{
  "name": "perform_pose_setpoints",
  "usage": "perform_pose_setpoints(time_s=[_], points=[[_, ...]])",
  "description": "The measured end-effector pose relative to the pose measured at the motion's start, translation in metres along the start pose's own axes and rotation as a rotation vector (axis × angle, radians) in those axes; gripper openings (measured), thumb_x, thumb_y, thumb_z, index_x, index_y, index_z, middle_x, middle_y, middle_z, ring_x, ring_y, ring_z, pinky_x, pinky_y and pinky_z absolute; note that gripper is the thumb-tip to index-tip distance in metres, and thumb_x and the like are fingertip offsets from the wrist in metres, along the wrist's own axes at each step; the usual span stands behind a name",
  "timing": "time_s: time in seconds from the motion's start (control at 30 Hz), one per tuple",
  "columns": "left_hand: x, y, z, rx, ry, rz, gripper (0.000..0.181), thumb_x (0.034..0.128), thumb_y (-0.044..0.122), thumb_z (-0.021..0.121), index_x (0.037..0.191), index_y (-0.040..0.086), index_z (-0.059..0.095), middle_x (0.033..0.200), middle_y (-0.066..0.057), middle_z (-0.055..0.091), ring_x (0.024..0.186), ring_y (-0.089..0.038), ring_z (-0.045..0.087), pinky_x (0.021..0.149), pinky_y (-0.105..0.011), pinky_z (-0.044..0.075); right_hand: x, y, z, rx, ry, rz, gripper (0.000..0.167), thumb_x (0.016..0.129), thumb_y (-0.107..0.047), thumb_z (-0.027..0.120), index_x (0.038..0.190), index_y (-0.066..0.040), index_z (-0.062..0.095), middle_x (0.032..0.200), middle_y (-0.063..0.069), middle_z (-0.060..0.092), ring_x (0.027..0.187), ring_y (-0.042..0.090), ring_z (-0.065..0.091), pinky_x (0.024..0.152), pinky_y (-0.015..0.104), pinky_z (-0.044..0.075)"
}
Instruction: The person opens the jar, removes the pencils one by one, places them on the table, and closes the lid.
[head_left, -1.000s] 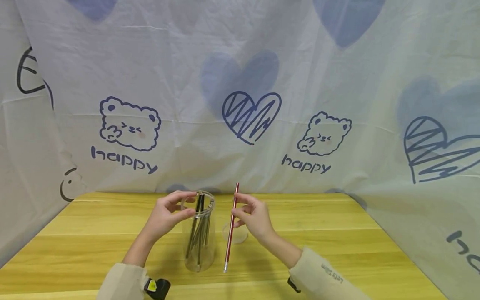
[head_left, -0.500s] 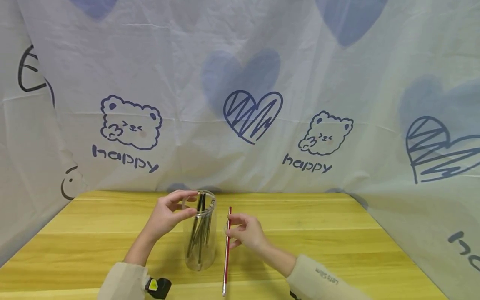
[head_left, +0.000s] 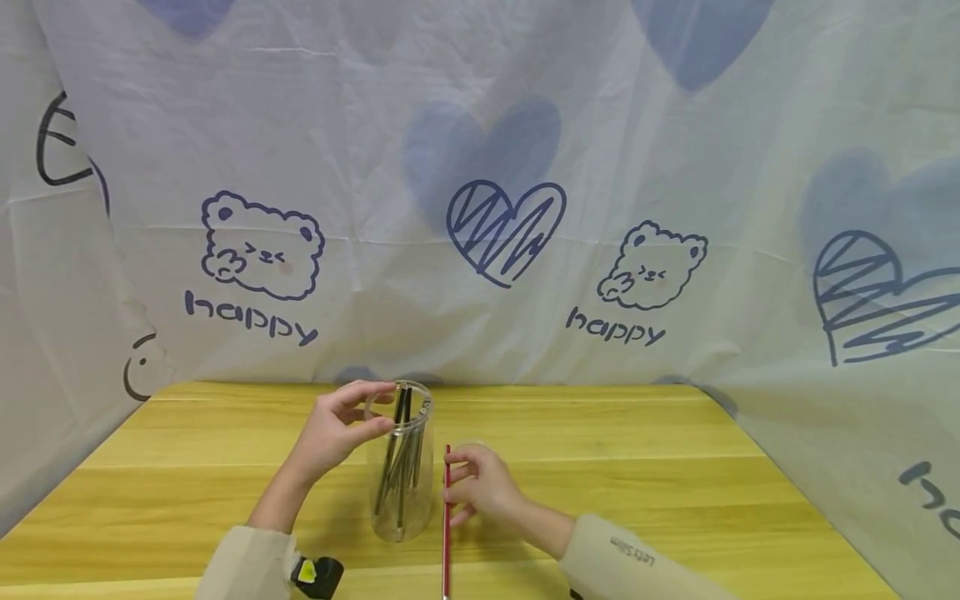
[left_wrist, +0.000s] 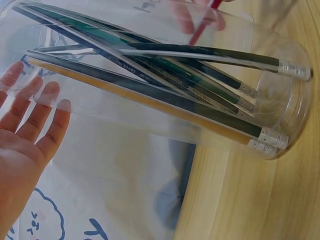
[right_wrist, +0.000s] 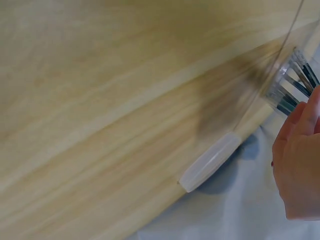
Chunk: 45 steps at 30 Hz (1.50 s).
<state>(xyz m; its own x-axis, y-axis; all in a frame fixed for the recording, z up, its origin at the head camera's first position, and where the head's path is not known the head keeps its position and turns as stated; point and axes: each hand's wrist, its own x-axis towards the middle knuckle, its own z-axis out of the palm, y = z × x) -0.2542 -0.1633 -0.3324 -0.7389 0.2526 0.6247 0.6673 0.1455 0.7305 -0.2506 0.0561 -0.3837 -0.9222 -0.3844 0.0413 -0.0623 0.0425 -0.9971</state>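
Note:
A tall clear plastic jar [head_left: 400, 500] stands upright on the table with several dark pencils [left_wrist: 180, 75] leaning inside it, their eraser ends at the bottom. One yellowish pencil shows among them in the left wrist view. My left hand [head_left: 337, 429] holds the jar by its rim, thumb and fingers around the opening. To the right of the jar, my right hand [head_left: 483, 483] pinches a red pencil [head_left: 447, 542] near its upper part. This pencil stands about upright outside the jar, eraser end down; its lower end reaches the bottom edge of the head view.
A round clear lid [right_wrist: 210, 162] lies on the wooden table [head_left: 637, 492], behind my right hand and mostly hidden by it in the head view. A white cloth [head_left: 375, 208] printed with hearts and bears hangs behind the table.
My right hand has lowered toward me and slightly left with the red pencil, and the pencil has become more upright. My left hand and the jar have stayed in place.

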Motion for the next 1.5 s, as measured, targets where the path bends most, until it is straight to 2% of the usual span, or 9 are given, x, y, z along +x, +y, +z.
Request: perform_pose_setpoints(time_s=[0.27, 0.43, 0.67, 0.9, 0.97, 1.17, 1.37, 1.5], points=[[0.001, 0.001, 0.0, 0.011, 0.003, 0.005, 0.036, 0.0762, -0.003, 0.067, 0.111, -0.007, 0.057, 0.102, -0.02, 0.057, 0.091, -0.008, 0.055, 0.072, -0.027, 0.049, -0.003, 0.009, 0.002, -0.051, -0.01, 0.087, 0.052, 0.069, 0.022, 0.059, 0.118, 0.013, 0.044, 0.078, 0.02, 0.056, 0.055, 0.021, 0.06, 0.048, 0.035, 0.052], [0.0, 0.001, 0.0, 0.018, 0.0, -0.001, 0.036, 0.0768, -0.002, 0.067, 0.111, -0.006, 0.057, 0.103, -0.019, 0.058, 0.091, -0.009, 0.055, 0.072, -0.026, 0.049, -0.003, 0.015, 0.003, -0.065, -0.048, 0.122, 0.056, 0.069, 0.022, 0.06, 0.12, 0.011, 0.042, 0.075, 0.021, 0.058, 0.053, 0.021, 0.06, 0.048, 0.035, 0.052], [0.001, 0.0, 0.001, 0.019, -0.011, -0.002, 0.037, 0.0765, -0.001, 0.067, 0.112, -0.004, 0.058, 0.105, -0.016, 0.058, 0.093, -0.029, 0.055, 0.074, -0.031, 0.049, -0.004, 0.018, 0.004, -0.048, -0.07, 0.148, 0.058, 0.068, 0.024, 0.06, 0.12, 0.01, 0.039, 0.069, 0.018, 0.057, 0.055, 0.027, 0.061, 0.048, 0.037, 0.052], [0.001, 0.0, 0.0, 0.021, -0.011, -0.001, 0.036, 0.0773, -0.001, 0.067, 0.112, -0.004, 0.057, 0.104, -0.016, 0.058, 0.092, -0.011, 0.055, 0.074, -0.031, 0.049, -0.002, 0.021, 0.008, -0.073, -0.054, 0.13, 0.06, 0.066, 0.024, 0.061, 0.12, 0.011, 0.038, 0.071, 0.02, 0.057, 0.056, 0.029, 0.062, 0.046, 0.036, 0.051], [0.001, 0.0, 0.0, 0.024, -0.011, -0.002, 0.036, 0.0774, -0.001, 0.067, 0.112, -0.004, 0.057, 0.104, -0.016, 0.058, 0.092, -0.012, 0.056, 0.075, -0.031, 0.049, -0.002, 0.02, 0.01, -0.091, -0.043, 0.13, 0.06, 0.066, 0.024, 0.062, 0.119, 0.011, 0.038, 0.071, 0.019, 0.056, 0.055, 0.029, 0.061, 0.045, 0.035, 0.051], [0.0, -0.001, 0.0, 0.021, -0.009, -0.006, 0.037, 0.0769, 0.0, 0.067, 0.112, -0.004, 0.058, 0.105, -0.016, 0.058, 0.093, -0.029, 0.055, 0.074, -0.031, 0.049, -0.002, 0.019, 0.014, -0.152, -0.016, 0.144, 0.058, 0.064, 0.023, 0.064, 0.116, 0.01, 0.04, 0.068, 0.018, 0.055, 0.05, 0.023, 0.06, 0.044, 0.033, 0.051], [0.0, 0.0, 0.0, 0.024, -0.009, -0.003, 0.037, 0.077, 0.0, 0.067, 0.112, -0.004, 0.058, 0.104, -0.016, 0.058, 0.093, -0.032, 0.054, 0.075, -0.031, 0.049, -0.003, 0.017, 0.017, -0.205, -0.005, 0.16, 0.053, 0.064, 0.024, 0.063, 0.11, 0.009, 0.043, 0.065, 0.016, 0.055, 0.042, 0.014, 0.055, 0.043, 0.031, 0.051], [-0.001, 0.0, -0.001, 0.022, -0.005, 0.0, 0.036, 0.0772, -0.001, 0.067, 0.112, -0.004, 0.058, 0.104, -0.016, 0.058, 0.093, -0.028, 0.055, 0.074, -0.031, 0.049, -0.002, 0.018, 0.017, -0.21, 0.001, 0.171, 0.051, 0.065, 0.022, 0.064, 0.11, 0.009, 0.044, 0.064, 0.016, 0.056, 0.041, 0.014, 0.054, 0.043, 0.03, 0.05]])
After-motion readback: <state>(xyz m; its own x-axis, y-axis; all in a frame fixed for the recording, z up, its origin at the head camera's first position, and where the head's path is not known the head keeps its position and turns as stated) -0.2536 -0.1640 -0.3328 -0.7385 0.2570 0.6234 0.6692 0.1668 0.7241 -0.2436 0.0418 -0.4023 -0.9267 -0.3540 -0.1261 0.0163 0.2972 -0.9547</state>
